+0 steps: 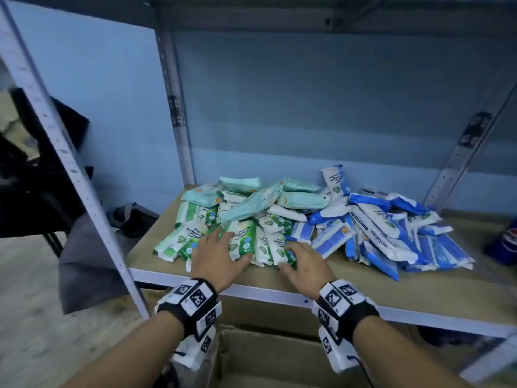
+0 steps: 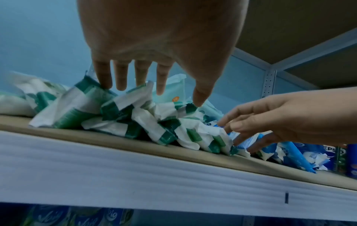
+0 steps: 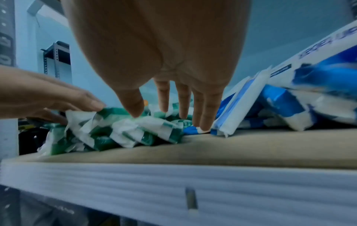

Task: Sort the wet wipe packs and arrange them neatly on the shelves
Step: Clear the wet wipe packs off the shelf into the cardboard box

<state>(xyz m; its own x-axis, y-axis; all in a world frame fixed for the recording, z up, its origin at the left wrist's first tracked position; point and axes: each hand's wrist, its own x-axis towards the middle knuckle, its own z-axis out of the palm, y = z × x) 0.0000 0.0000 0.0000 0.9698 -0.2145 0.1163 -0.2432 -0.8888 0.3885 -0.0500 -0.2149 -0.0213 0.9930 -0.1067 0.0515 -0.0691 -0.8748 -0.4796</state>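
A heap of wet wipe packs lies on the wooden shelf board (image 1: 363,287). Green-and-white packs (image 1: 246,239) fill the front left, pale mint packs (image 1: 251,203) lie behind them, and blue-and-white packs (image 1: 391,236) spread to the right. My left hand (image 1: 221,253) reaches over the green packs (image 2: 115,116) with its fingers straight and spread, fingertips (image 2: 105,84) touching them. My right hand (image 1: 305,261) lies beside it with straight fingers, fingertips (image 3: 204,125) down at the seam between the green packs (image 3: 135,128) and the blue packs (image 3: 241,107). Neither hand holds a pack.
Metal uprights (image 1: 70,169) frame the shelf, with another board overhead. An open cardboard box (image 1: 265,357) sits below the shelf's front rail (image 1: 251,292). A blue can (image 1: 503,242) stands at the far right of the shelf. A grey bag and dark chair stand left.
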